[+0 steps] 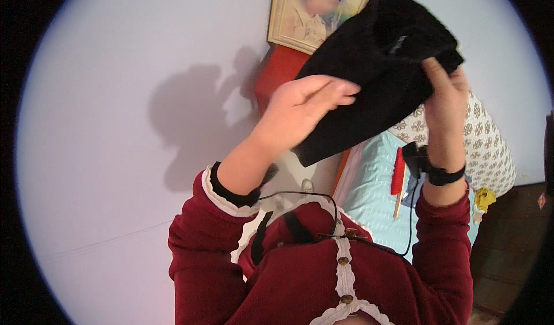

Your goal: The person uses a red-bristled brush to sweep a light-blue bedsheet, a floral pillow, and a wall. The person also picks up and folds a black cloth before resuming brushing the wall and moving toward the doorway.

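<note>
A folded black garment (369, 77) with a small pale tag hangs raised in front of me; its exact kind cannot be made out. My right hand (445, 97) grips its right edge, thumb on the near side and fingers partly hidden behind. At the cloth's left side, my left hand (309, 103) has its fingers stretched out and slightly blurred, lying over or just in front of the fabric. Whether they touch it is unclear. Black bands circle both wrists, and a thin black cable (300, 192) runs between them across my body.
A bed with a light blue sheet (369, 201) lies below, bearing a red-bristled brush (398, 178) and a flower-patterned pillow (485, 137). Yellow cloth (485, 201) sits by the bed's right edge. Behind stand a red piece of furniture (280, 71) and a framed picture (283, 13). A pale wall (109, 134) rises at left.
</note>
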Tool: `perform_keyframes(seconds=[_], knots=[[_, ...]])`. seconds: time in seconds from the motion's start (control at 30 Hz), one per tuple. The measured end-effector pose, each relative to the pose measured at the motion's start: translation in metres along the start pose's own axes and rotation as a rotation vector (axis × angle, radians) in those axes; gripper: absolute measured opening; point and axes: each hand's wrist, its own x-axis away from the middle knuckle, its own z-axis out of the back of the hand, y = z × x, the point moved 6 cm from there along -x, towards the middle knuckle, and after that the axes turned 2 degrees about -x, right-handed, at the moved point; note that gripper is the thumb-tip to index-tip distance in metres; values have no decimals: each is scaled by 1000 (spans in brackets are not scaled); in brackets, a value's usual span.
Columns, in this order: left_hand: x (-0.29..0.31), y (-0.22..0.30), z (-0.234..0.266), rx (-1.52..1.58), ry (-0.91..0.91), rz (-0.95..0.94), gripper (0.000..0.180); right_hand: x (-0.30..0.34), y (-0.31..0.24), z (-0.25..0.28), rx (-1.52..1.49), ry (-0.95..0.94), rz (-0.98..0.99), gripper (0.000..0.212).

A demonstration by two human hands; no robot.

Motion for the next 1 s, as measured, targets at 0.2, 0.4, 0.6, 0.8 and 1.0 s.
perform_keyframes(seconds=[0.2,0.4,0.6,0.8,1.0], knots=[[65,-127,94,-490,249,429,82,-41,-46,13,15,-66,35,24],[76,-138,60,-685,222,176,123,-40,-89,21,2,-61,52,26],[45,-98,54,-244,131,104,117,-26,-112,42,-36,4,34,29],[13,-73,34,-338,-9,139,47,-20,-135,61,53,19,115,30],[10,17,43,-765,268,-416,32,2,-169,89,152,73,190,31]])
